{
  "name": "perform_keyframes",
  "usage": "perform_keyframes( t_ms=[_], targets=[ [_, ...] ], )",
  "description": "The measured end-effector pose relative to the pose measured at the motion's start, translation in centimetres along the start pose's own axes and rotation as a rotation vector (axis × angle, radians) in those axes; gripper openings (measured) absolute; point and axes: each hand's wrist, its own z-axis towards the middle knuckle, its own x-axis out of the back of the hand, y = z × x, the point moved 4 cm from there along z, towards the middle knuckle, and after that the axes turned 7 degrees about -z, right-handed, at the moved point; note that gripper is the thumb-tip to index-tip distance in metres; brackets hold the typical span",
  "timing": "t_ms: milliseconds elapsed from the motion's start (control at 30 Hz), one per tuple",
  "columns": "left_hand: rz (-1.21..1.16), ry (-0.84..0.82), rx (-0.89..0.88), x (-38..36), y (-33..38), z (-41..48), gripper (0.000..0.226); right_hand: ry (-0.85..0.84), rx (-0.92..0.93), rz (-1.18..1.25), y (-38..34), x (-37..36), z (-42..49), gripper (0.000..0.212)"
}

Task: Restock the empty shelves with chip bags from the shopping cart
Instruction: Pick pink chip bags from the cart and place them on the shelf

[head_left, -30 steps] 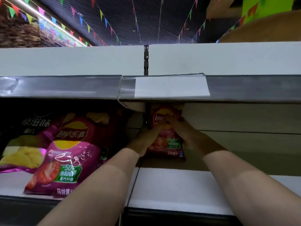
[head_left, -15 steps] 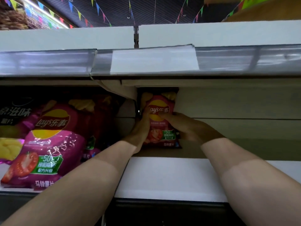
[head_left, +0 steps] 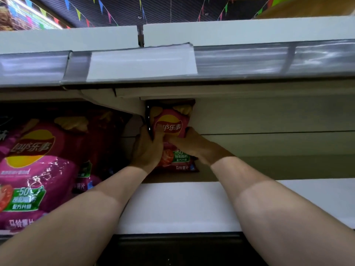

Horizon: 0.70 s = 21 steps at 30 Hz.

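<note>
A white upper shelf (head_left: 249, 31) spans the view, a clear price rail (head_left: 249, 60) with a blank white label (head_left: 142, 64) just below its edge. Above the upper shelf runs a dark slatted ceiling (head_left: 124, 8) strung with coloured pennants (head_left: 77, 13); a bright light strip (head_left: 34, 13) glows far left.

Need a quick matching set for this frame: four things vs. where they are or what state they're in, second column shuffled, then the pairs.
Things:
1. small chip bag
2. large chip bag
3. blank label
4. pennant flags

Places/states:
A. strung under the ceiling
B. on the upper shelf's front rail
C. held upright by both hands, deep on the shelf
D. at the shelf front, left

The left hand and right hand both grip the small bag.

Pairs: 1-C, 2-D, 3-B, 4-A
</note>
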Motion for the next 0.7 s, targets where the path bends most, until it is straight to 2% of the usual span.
perform_keyframes(
  t_ms=[200,333,467,567,633,700],
  targets=[
    [0.082,-0.006,-0.024,0.2,-0.2,0.1,0.056,-0.001,0.047,-0.052,0.2,-0.2,0.8,0.097],
    [0.118,-0.021,-0.016,0.2,0.1,-0.3,0.058,0.013,0.063,-0.161,-0.2,0.2,0.1,0.123],
    [0.118,0.008,0.016,1.3,1.6,-1.2,0.058,0.07,0.05,-0.291,-1.3,1.9,-2.5,0.121],
    [0.091,0.032,0.036,2.6,3.8,-2.0,0.035,0.182,0.123,-0.428,-3.3,3.3,-5.1,0.104],
    [0.043,0.1,0.047,3.7,5.1,-2.7,0.02,0.241,0.173,-0.461,-4.4,3.7,-6.9,0.076],
    [-0.107,0.18,0.059,5.1,5.9,-4.4,0.021,0.224,0.197,-0.411,-5.5,2.9,-9.4,0.043]
  ],
)
